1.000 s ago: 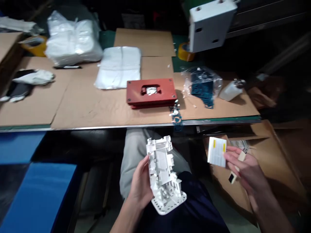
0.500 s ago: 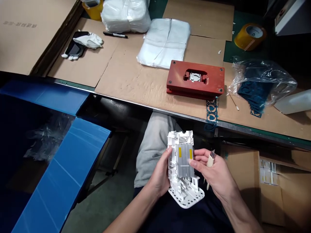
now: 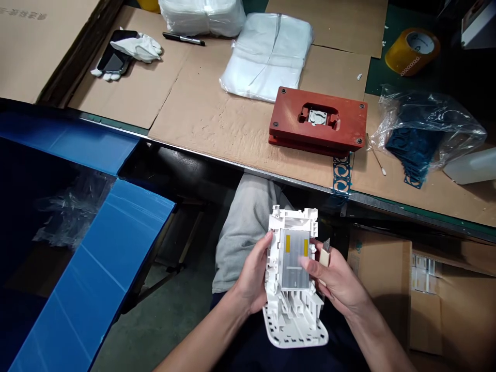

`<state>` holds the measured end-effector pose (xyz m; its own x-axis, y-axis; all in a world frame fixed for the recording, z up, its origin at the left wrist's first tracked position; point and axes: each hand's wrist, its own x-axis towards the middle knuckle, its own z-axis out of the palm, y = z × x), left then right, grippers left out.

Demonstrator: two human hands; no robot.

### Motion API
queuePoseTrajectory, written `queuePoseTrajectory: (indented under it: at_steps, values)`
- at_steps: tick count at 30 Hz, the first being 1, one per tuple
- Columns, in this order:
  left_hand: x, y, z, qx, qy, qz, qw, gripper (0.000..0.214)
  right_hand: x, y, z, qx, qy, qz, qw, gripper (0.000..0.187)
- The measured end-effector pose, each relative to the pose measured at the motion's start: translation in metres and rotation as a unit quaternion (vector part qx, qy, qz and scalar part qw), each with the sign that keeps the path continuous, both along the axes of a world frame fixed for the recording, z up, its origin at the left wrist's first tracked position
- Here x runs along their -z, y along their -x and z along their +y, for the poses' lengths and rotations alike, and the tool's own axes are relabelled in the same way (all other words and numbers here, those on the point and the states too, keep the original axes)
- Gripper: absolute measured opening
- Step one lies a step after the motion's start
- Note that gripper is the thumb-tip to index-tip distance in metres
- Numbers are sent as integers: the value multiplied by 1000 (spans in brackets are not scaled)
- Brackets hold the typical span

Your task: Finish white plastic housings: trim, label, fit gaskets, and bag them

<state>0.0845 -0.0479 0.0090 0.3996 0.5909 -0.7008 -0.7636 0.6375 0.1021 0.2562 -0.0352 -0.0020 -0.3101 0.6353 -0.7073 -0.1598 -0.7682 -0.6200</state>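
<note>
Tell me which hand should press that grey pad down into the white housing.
Probably right: the right hand has fingertips on the grey pad, while the left hand grips the white housing.

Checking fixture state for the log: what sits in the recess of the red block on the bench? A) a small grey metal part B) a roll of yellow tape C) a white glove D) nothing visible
A: the red block has a small grey metal part seated in its central cut-out; the yellow tape roll lies apart on the bench.

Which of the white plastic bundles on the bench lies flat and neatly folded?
The flat white plastic stack beside the red metal fixture block; the puffy white bag bundle behind bulges.
</note>
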Motion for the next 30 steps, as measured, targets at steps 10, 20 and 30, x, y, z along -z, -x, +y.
queuePoseTrajectory:
  at_steps: [10,20,30]
  values:
    - [3,4,-20,91,-163,353,917,85,10,4,-7,-40,-100,-20,994,47]
    - [14,4,-53,179,-204,421,865,108,20,-3,-48,-177,-157,-153,960,47]
    - [27,1,-54,179,-232,406,866,100,33,-3,-51,-159,-181,-161,957,42]
